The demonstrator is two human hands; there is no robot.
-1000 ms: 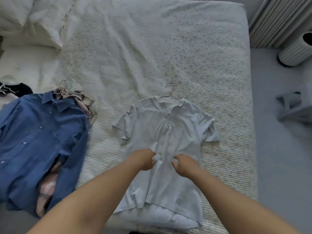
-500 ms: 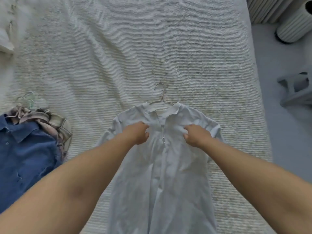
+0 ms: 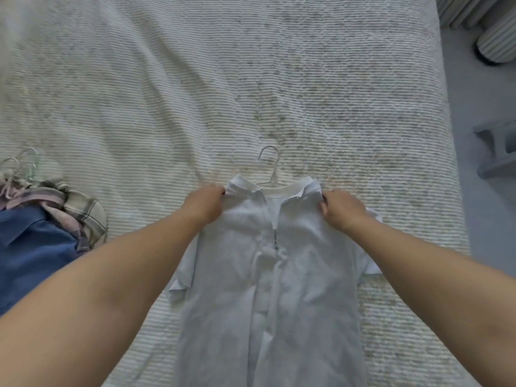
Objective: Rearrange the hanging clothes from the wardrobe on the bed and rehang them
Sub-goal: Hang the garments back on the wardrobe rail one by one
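Note:
A pale short-sleeved zip shirt [image 3: 282, 291] lies flat on the white ribbed bedspread [image 3: 167, 93], collar away from me. The hook of a thin wire hanger [image 3: 270, 163] sticks out above the collar; the rest of the hanger is hidden inside the shirt. My left hand [image 3: 205, 203] grips the shirt's left shoulder beside the collar. My right hand [image 3: 339, 209] grips the right shoulder. A blue button shirt [image 3: 33, 255] lies at the left edge over a plaid garment [image 3: 81, 210], with several pale hanger hooks [image 3: 22, 166] above them.
The bed's right edge runs down the frame's right side, with grey floor beyond. A ribbed white cylinder [image 3: 497, 43] stands at top right and a grey object [image 3: 499, 149] sits on the floor at the right edge.
Both hands slid up the shirt from its middle to the chest and then out to the shoulders beside the collar. The view moved closer over the bed.

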